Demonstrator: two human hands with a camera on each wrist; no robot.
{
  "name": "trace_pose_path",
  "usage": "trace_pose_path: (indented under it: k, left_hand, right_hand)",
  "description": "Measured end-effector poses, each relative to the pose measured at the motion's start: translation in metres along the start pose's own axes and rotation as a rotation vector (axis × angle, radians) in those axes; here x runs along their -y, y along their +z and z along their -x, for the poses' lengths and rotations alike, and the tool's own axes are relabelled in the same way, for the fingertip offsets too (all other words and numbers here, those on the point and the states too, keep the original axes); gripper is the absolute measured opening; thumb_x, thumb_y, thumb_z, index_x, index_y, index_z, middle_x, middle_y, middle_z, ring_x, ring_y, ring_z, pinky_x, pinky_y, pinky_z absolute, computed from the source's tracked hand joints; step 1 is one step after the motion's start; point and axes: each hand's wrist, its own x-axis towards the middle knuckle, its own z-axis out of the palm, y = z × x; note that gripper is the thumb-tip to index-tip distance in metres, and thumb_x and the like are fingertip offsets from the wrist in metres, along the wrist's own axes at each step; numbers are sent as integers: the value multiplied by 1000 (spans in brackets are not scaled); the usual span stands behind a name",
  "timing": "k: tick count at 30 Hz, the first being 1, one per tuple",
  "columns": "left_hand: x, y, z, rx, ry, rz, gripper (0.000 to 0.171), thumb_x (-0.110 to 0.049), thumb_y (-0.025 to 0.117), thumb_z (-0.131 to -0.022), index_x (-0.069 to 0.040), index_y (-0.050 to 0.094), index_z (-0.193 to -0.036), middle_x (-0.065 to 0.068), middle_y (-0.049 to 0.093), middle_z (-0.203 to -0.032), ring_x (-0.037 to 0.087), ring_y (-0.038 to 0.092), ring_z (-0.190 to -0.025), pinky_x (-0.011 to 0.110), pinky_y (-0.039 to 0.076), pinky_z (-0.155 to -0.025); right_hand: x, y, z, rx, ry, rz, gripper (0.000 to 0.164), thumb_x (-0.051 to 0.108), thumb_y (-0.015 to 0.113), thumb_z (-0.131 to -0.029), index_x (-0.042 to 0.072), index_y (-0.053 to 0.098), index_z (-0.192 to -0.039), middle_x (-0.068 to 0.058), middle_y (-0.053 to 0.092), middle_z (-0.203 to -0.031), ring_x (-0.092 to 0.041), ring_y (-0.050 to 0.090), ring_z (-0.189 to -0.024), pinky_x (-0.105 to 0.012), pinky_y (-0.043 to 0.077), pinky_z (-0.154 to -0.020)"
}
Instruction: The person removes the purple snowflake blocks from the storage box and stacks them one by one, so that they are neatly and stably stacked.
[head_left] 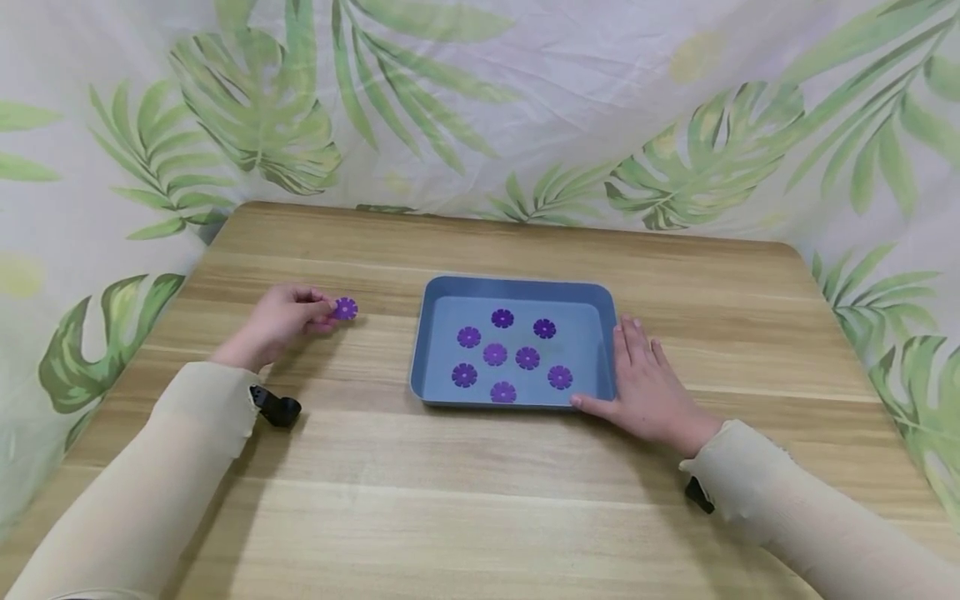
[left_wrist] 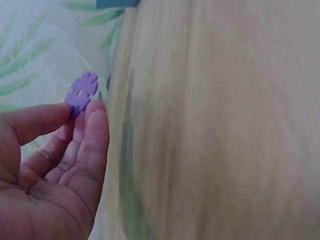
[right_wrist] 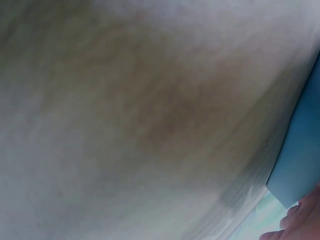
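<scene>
Between thumb and fingertips my left hand (head_left: 291,321) pinches a purple notched snowflake disc (head_left: 346,308), left of the tray. The same disc (left_wrist: 82,93) shows its small centre hole in the left wrist view. Several similar purple discs (head_left: 527,358) lie spread out inside a shallow blue-grey tray (head_left: 517,289). Against the tray's right side, my right hand (head_left: 651,390) rests with straight fingers, its thumb at the near right corner. The right wrist view catches only part of this hand (right_wrist: 305,220) beside the tray's blue wall (right_wrist: 300,150).
The tray stands on a wood-grain table (head_left: 450,500), whose far edge meets a pale curtain (head_left: 570,108) printed with green leaves. Small black devices are worn at the left wrist (head_left: 277,408) and right wrist (head_left: 699,495), below light sleeves.
</scene>
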Motion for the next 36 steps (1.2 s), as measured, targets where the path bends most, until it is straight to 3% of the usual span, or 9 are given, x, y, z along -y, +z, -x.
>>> trace_pose_path:
  k: [11,21,24,29,32,36]
  left_hand:
    - [6,-9,-2,118,-110,5,33,-3,49,-107,20,46,-130,2,70,-93,8,68,-83,25,59,-82]
    - [-3,-9,0,103,-136,-124,27,-5,52,-107,17,52,-121,4,70,-91,7,69,-79,24,60,-76]
    - [-5,-8,1,79,-107,-177,26,-3,54,-105,19,54,-118,4,71,-88,7,68,-77,23,59,-74]
    - [-16,3,4,29,-1,-361,25,-5,57,-103,17,60,-113,13,70,-92,16,68,-81,28,60,-76]
    - [-35,22,8,43,69,-431,25,-11,57,-104,13,60,-115,18,68,-98,23,68,-84,34,60,-75]
    - [-65,60,16,116,177,-443,22,-10,60,-103,10,62,-114,20,69,-99,31,69,-87,35,58,-73]
  right_hand:
    - [0,-1,-1,13,4,-30,124,72,62,-90,-16,4,-157,-35,0,-165,-48,0,-154,-62,8,-122]
    - [-2,0,-1,15,-3,-42,124,70,62,-91,-16,3,-157,-35,0,-165,-49,-1,-153,-61,8,-122]
    - [-2,0,-1,12,-4,-40,123,70,63,-91,-16,3,-157,-35,0,-165,-49,-1,-153,-61,8,-122]
    - [-2,1,-2,12,-10,-38,123,70,62,-91,-16,3,-157,-35,1,-165,-48,-1,-154,-60,7,-123]
    - [-2,2,-3,10,-12,-38,123,70,62,-91,-16,4,-157,-35,1,-165,-48,0,-153,-61,7,-123]
    - [-3,2,-2,7,-9,-41,123,69,63,-91,-16,4,-157,-36,1,-165,-49,0,-153,-62,8,-122]
